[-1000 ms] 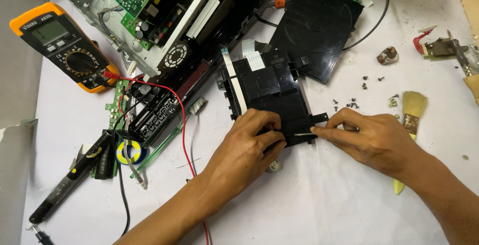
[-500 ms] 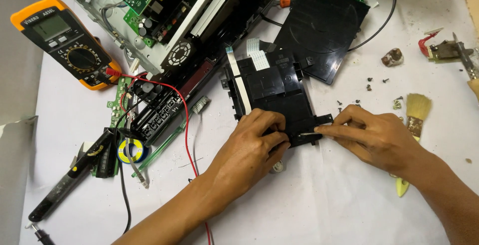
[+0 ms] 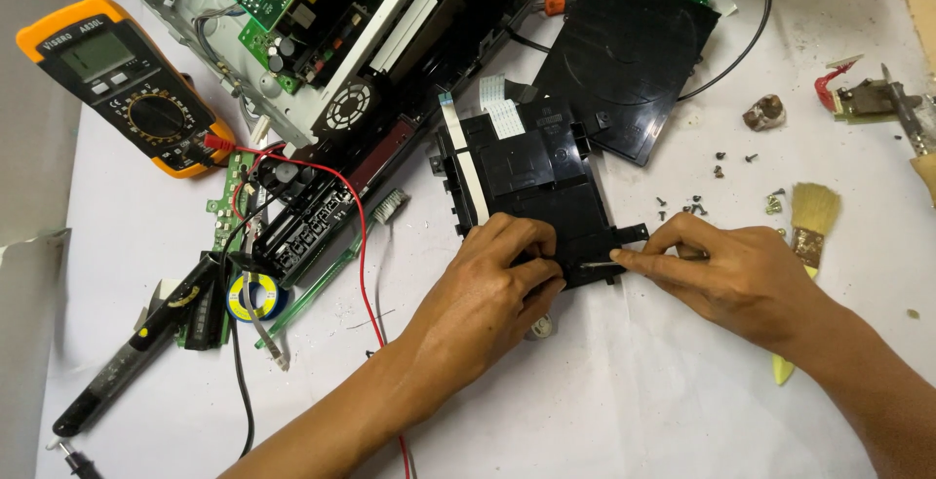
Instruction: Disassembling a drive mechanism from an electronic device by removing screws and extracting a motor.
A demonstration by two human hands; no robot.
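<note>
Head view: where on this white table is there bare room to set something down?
Bare table lies between the forearms, below the black module. Another patch lies below the brush. A narrow strip lies left of the multimeter. It is crowded around the open chassis, the soldering iron and the loose screws.

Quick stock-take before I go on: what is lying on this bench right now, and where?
Black plastic drive module: one, black, centre, under both hands.
Flat black square cover: one, black, behind the module.
Open grey metal chassis with green circuit boards: one, top left.
Orange-cased multimeter: one, far left, red lead running from it.
Black pen-shaped soldering iron: one, lower left.
Small roll of wire on a yellow and blue spool: one, left.
Wooden-handled paintbrush: one, right, partly under the right wrist.
Loose small dark screws: several, right of the module.
White table cover: one.
Left hand: on the module's near edge.
Right hand: holds a thin metal tool to the module.
</note>
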